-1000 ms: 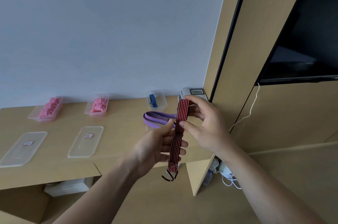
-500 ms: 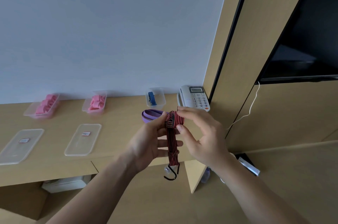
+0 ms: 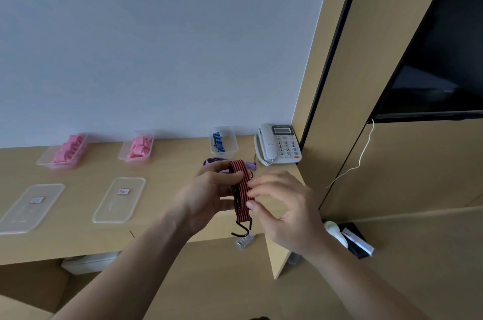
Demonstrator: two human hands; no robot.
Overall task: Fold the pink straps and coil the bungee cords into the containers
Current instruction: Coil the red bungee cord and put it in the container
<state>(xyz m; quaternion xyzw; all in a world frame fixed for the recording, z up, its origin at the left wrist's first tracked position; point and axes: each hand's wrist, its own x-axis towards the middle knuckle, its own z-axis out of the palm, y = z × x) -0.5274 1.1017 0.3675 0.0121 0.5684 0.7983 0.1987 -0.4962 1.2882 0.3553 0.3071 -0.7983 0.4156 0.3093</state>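
Red-black bungee cord (image 3: pixel 241 189): part-coiled, held above tabletop (image 3: pixel 170 168) edge, gripped in left hand (image 3: pixel 209 194), loose strand pinched by fingers of right hand (image 3: pixel 285 204). Hook (image 3: pixel 241 230) dangling below. Risk judged: coil sprung open if pinch slackened; hook snagged on fingers.

A: Where is the camera?
B: On the person's head, a single wide-angle view (straight lines lean toward the edges).
A: Facing which way?
B: Forward and down, along both forearms to the left hand (image 3: pixel 209 194) and right hand (image 3: pixel 287 212), which are near the lens and meet on the bungee cord (image 3: pixel 241 189) at mid-frame.
A: And beyond?
B: The worktop (image 3: pixel 170 163) lies farther off, running to the wall (image 3: pixel 156 45); a wooden panel (image 3: pixel 366 84) fills the right side.
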